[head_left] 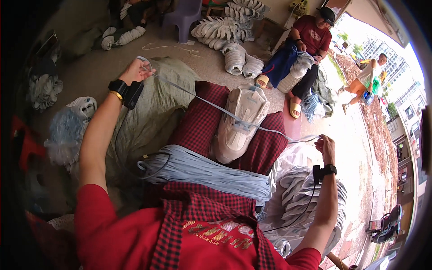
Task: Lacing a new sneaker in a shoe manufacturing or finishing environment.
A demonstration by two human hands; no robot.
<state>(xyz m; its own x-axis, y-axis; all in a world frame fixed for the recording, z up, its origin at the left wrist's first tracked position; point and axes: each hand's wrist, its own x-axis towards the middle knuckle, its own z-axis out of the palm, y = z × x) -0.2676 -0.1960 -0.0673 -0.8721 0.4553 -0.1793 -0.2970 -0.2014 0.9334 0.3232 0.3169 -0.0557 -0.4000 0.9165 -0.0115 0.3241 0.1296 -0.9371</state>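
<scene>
A pale blue shoelace (pixel 198 96) stretches from one hand to the other, passing over a white shoe upper (pixel 240 119). The upper lies between my knees, on the red-and-black checked apron (pixel 198 119). My left hand (pixel 136 71), raised at the far left, has its fingers closed round one end of the lace. Out to the right, my right hand (pixel 326 147) pinches the other end. A thick bundle of light blue laces (pixel 211 173) lies across my lap, nearer than the upper.
Stacked shoe uppers (pixel 306 202) stand beside my right arm. A green woven sack (pixel 150 101) sits by my left arm. More uppers (pixel 218 31) lie on the floor ahead, near a purple stool (pixel 182 20). A seated co-worker (pixel 310 36) handles uppers; another person (pixel 371 76) is outside.
</scene>
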